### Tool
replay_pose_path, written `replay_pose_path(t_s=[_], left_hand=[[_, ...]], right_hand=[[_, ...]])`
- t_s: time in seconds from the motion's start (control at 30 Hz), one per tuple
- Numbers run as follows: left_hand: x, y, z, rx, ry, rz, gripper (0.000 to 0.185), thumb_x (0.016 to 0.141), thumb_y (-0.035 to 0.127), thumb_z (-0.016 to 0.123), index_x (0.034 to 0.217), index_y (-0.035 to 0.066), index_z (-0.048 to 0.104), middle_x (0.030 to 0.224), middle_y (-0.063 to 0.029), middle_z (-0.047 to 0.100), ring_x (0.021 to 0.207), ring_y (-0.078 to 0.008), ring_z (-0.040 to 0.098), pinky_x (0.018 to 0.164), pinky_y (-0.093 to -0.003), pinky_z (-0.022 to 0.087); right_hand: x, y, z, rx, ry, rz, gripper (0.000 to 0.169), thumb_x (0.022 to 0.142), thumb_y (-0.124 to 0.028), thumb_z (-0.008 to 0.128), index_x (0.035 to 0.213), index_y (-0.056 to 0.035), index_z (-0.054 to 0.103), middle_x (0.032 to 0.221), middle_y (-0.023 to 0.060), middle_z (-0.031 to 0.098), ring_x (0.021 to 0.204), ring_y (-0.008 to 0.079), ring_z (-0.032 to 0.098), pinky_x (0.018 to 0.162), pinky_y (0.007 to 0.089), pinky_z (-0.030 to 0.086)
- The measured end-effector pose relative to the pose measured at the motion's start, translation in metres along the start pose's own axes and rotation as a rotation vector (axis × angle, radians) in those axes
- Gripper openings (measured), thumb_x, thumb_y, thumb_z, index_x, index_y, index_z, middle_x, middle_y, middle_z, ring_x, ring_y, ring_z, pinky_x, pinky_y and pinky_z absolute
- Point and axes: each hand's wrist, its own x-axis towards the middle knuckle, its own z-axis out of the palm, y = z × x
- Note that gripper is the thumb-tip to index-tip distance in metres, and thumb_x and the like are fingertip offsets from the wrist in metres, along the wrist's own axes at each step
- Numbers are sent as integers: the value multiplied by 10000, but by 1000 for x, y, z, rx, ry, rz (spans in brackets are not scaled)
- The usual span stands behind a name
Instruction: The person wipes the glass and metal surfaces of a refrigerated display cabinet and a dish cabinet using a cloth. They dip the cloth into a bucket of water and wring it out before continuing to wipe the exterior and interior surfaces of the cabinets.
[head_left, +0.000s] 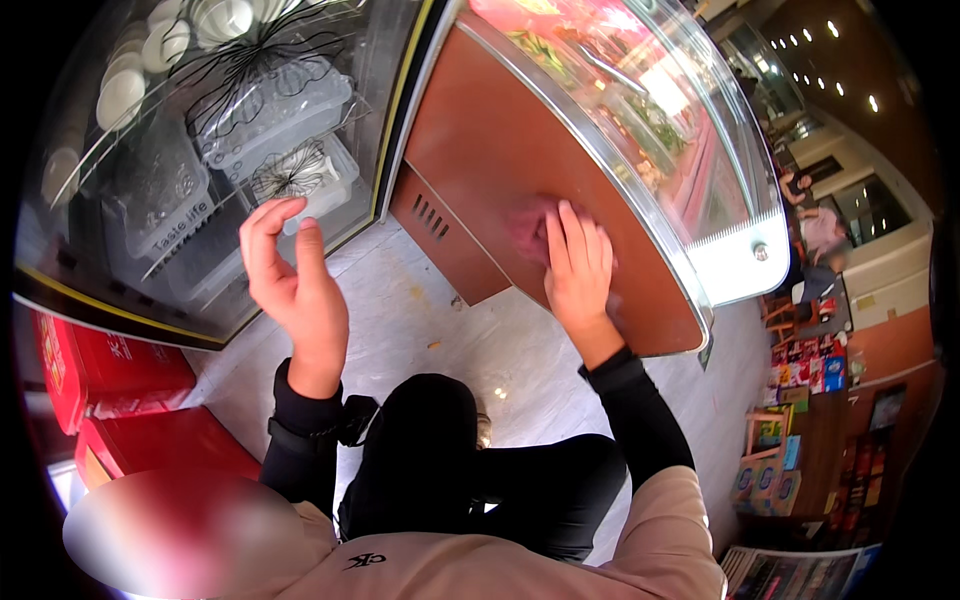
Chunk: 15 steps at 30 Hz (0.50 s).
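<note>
My right hand (581, 266) presses a dark red cloth (531, 229) flat against the brown side panel (480, 135) of a glass-fronted display case. Part of the cloth is hidden under the fingers and looks blurred. Raised in front of a glass-doored cabinet (375, 112), my left hand (292, 277) is empty, its fingers curved and the thumb apart from them. Behind that glass are white bowls (120, 97) and clear plastic containers (277, 105). Food lies under the curved glass (697, 112) of the display case.
Red boxes (112, 367) stand at the lower left beside the cabinet. A vent (430, 216) is cut into the panel's lower part. Grey floor tiles (405, 307) lie below my hands. At the far right, people (821, 232) sit near a table, and stacked packages (765, 480) stand nearer.
</note>
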Motion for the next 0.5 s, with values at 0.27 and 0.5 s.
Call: replay_pose_path(t_s=[0.27,0.5], left_hand=[[-33,20,-9,-201,-66,-231,114,902,-34,606,999,-10,661,1007,-87,639,994,-199,593,926,-294,441],[-88,-6,9,-162,-310,-435,82,881,14,635,951,-16,665,887,-110,650,839,-213,631,693,-312,489]], right_hand=[[137,11,8,-163,-77,-267,497,855,-81,560,1351,-63,565,1487,122,480,1325,317,467,1133,480,348],[-40,49,-71,-151,-518,-427,525,878,-164,547,1385,-29,541,1517,137,470,1372,314,455,1157,488,307]])
